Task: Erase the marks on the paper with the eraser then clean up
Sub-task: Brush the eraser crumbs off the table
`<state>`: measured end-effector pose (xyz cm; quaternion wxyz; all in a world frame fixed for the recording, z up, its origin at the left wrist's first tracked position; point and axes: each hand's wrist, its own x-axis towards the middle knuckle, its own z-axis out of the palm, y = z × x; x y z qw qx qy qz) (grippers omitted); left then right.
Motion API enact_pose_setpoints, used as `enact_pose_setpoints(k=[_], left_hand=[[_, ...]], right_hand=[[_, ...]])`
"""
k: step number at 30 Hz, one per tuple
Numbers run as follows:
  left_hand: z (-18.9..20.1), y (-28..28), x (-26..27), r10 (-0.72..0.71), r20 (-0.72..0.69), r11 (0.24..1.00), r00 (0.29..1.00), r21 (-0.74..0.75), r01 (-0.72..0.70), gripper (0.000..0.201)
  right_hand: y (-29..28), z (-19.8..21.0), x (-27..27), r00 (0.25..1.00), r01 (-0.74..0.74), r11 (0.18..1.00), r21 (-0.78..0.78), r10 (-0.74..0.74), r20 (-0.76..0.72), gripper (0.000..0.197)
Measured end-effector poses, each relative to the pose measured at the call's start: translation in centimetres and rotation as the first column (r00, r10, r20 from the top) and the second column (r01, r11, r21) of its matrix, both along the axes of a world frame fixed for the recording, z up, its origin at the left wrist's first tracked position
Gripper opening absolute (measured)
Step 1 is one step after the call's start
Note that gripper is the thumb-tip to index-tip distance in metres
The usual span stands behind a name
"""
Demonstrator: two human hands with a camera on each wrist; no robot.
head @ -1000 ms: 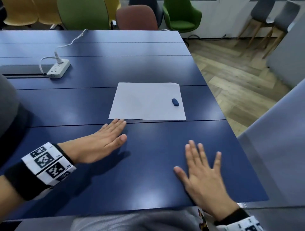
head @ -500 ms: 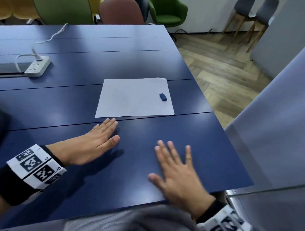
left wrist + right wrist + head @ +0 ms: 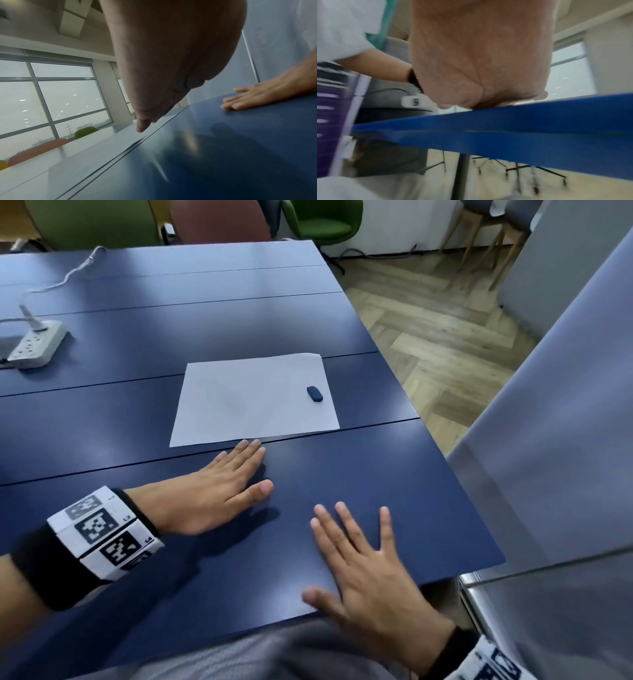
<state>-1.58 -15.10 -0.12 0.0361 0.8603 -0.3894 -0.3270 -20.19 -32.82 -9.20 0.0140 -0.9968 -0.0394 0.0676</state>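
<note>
A white sheet of paper (image 3: 253, 398) lies flat on the blue table (image 3: 359, 474), with faint grey marks near its middle. A small dark blue eraser (image 3: 314, 393) sits on the sheet's right side. My left hand (image 3: 219, 491) lies flat on the table, fingers straight, fingertips at the paper's near edge. My right hand (image 3: 363, 563) rests flat near the table's front edge, fingers spread, holding nothing. In the left wrist view the left hand (image 3: 154, 83) reaches toward the paper (image 3: 123, 136), and the right hand (image 3: 254, 97) lies beyond. The right wrist view is blurred.
A white power strip (image 3: 36, 344) with a cable sits at the far left of the table. Green and brown chairs (image 3: 219, 220) stand behind it. The table's right edge drops to a wooden floor (image 3: 442, 337); a grey partition (image 3: 555, 440) stands at the right.
My left hand has slid right along the paper's near edge, from its left corner toward the middle. The right hand stays flat, nearer the front edge. The head view has shifted.
</note>
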Motion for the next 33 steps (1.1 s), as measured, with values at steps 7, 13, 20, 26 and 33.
enact_pose_setpoints(k=[7, 13, 20, 26, 33], left_hand=[[-0.5, -1.6, -0.3, -0.017, -0.024, 1.0, 1.0, 0.02, 0.017, 0.129], [-0.4, -3.2, -0.6, -0.069, -0.003, 0.996, 0.998, 0.054, 0.07, 0.133], [-1.2, -4.1, 0.0, -0.084, 0.034, 0.991, 0.996, 0.109, 0.079, 0.131], [-1.3, -5.3, 0.3, -0.139, 0.06, 0.984, 0.989, 0.119, 0.131, 0.138], [-3.6, -7.3, -0.9, -0.157, 0.171, 0.975, 0.973, 0.182, 0.125, 0.123]], right_hand=[[-5.2, 0.9, 0.4, 0.98, 0.196, 0.981, -0.005, -0.196, 0.044, 0.083], [0.8, -0.1, -0.5, 0.997, -0.059, 0.997, 0.046, 0.056, 0.062, 0.08], [-3.9, 0.9, 1.0, 0.97, 0.243, 0.969, 0.052, -0.243, -0.009, 0.079], [-1.3, 1.0, 1.3, 0.989, 0.146, 0.981, 0.125, -0.142, -0.036, 0.078], [-8.8, 3.6, -0.3, 0.914, 0.406, 0.89, 0.209, -0.394, -0.097, 0.086]])
